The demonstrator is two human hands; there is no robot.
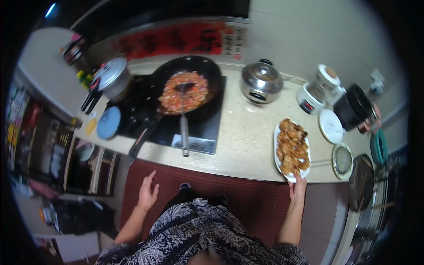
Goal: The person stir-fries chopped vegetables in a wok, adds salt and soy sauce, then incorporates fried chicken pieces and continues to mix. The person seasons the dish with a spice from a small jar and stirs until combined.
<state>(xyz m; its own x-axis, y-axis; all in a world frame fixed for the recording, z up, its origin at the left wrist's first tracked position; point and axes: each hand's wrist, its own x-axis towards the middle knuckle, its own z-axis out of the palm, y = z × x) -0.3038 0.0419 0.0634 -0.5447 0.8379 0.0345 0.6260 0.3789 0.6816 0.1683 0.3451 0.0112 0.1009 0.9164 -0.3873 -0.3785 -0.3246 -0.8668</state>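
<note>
My right hand grips the near end of a white oval plate, which is at the counter's front edge. Browned fried pieces of food are heaped on that plate. My left hand holds nothing, its fingers apart, low in front of the counter. Beyond it, a black wok sits on the cooktop with its handle pointing toward the front left. Chopped red and orange food fills the wok's bottom. A metal spatula lies in the food, its handle reaching over the near rim.
A pressure cooker and a blue round lid are at the left. A lidded steel pot stands right of the cooktop. Farther right are a white glass-jug appliance, a white lid and a strainer on a bowl.
</note>
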